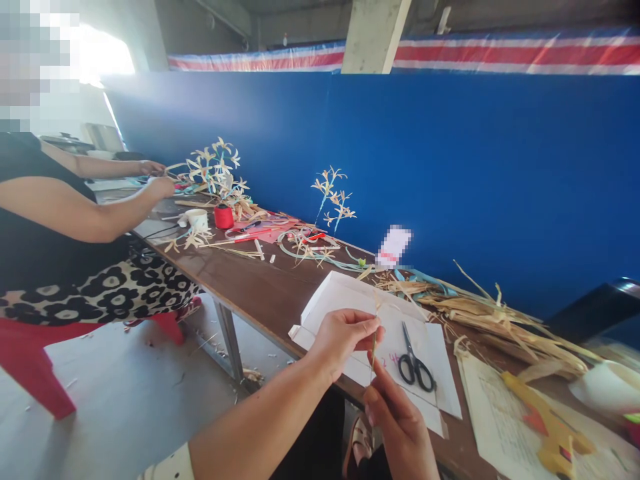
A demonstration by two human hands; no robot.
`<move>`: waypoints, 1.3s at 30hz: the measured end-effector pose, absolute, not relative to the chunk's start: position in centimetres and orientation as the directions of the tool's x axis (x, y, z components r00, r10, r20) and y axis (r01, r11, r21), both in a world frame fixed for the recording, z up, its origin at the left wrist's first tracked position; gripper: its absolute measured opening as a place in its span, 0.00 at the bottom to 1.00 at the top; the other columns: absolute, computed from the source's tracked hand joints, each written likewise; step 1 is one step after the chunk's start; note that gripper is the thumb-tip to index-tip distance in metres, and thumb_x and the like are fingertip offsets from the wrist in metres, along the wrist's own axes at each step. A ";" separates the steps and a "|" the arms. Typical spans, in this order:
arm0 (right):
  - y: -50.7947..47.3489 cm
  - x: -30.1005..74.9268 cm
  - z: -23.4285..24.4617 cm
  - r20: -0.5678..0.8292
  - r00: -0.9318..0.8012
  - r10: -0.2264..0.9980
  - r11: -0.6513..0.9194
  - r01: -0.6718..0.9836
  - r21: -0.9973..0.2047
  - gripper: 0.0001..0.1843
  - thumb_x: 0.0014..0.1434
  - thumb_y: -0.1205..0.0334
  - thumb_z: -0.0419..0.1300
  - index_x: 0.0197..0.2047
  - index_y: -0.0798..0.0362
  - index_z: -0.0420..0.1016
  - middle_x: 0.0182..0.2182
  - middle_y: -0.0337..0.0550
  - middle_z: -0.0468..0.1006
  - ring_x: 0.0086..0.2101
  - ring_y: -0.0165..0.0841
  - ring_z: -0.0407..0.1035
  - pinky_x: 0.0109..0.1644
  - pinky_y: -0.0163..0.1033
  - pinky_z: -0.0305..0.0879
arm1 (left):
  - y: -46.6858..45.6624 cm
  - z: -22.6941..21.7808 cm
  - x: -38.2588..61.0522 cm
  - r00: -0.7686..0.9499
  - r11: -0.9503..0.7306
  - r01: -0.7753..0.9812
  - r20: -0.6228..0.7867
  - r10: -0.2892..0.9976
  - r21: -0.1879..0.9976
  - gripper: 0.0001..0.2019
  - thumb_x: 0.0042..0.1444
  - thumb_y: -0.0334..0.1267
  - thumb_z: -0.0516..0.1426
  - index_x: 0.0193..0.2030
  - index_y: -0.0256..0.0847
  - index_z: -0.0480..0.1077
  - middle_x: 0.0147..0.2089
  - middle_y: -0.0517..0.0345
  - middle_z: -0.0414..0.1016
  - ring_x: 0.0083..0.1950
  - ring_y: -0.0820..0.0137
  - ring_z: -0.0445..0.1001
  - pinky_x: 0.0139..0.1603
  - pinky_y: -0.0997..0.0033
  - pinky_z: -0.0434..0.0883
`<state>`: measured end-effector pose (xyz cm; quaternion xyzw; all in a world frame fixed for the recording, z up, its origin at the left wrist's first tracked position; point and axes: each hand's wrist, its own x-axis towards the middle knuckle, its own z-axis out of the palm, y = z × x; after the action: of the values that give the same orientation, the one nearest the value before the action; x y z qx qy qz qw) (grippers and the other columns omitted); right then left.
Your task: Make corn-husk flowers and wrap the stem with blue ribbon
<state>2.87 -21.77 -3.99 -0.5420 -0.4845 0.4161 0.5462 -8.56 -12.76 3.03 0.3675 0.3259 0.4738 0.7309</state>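
Observation:
Between my two hands runs a thin greenish stem (373, 345), nearly upright, with a pale husk-like tip showing faintly above. My left hand (346, 337) pinches it near the top between thumb and fingertips. Lower down, the thumb and forefinger of my right hand (400, 417) close on the same stem. Beneath and beyond my hands lies an opened white box (333, 300) with pink handwriting on it. Black-handled scissors (414, 363) rest on the white card, just right of my hands.
Bundles of dried husk (490, 320) and a yellow glue gun (550, 427) lie to the right. Finished husk flowers (330, 193) stand against the blue wall (450, 167). A red thread spool (223, 216) sits farther left, where another person (65, 213) works at the table (240, 287).

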 end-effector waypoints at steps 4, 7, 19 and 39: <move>-21.8 2.5 -4.5 0.054 0.203 0.978 0.049 0.028 -0.998 0.27 0.54 0.52 0.61 0.58 0.45 0.68 0.23 0.34 0.65 0.23 0.28 0.58 0.28 0.35 0.59 | -12.8 3.1 -8.6 0.341 0.271 -0.449 -0.117 0.933 0.851 0.16 0.40 0.44 0.66 0.28 0.31 0.73 0.28 0.52 0.75 0.30 0.74 0.72 0.35 0.74 0.70; -21.8 2.2 -4.6 0.042 0.207 0.977 0.040 0.016 -0.999 0.28 0.53 0.52 0.62 0.58 0.44 0.67 0.24 0.34 0.67 0.22 0.27 0.59 0.27 0.34 0.60 | -12.6 2.9 -8.5 0.321 0.258 -0.444 -0.117 0.940 0.858 0.16 0.40 0.44 0.66 0.29 0.32 0.73 0.27 0.53 0.75 0.30 0.74 0.72 0.35 0.73 0.70; -18.3 6.0 0.8 0.114 0.344 0.932 0.062 0.160 -0.985 0.25 0.52 0.46 0.61 0.50 0.51 0.75 0.23 0.38 0.70 0.23 0.28 0.60 0.29 0.34 0.59 | -13.0 3.5 -8.0 0.318 0.256 -0.408 -0.126 0.940 0.876 0.18 0.33 0.43 0.68 0.26 0.31 0.72 0.22 0.55 0.73 0.26 0.72 0.72 0.33 0.71 0.69; -16.0 3.8 2.9 0.060 0.396 0.916 0.018 0.108 -0.994 0.21 0.43 0.46 0.67 0.31 0.56 0.75 0.18 0.37 0.69 0.18 0.26 0.57 0.22 0.33 0.53 | -13.0 2.1 -7.9 0.268 0.181 -0.435 -0.065 0.961 0.882 0.24 0.35 0.43 0.68 0.34 0.37 0.61 0.20 0.59 0.71 0.23 0.71 0.71 0.27 0.71 0.68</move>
<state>3.78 -16.01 2.94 -0.6062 -0.4224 0.3513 0.5750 -7.91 -13.02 2.14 0.3937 0.3342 0.5043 0.6921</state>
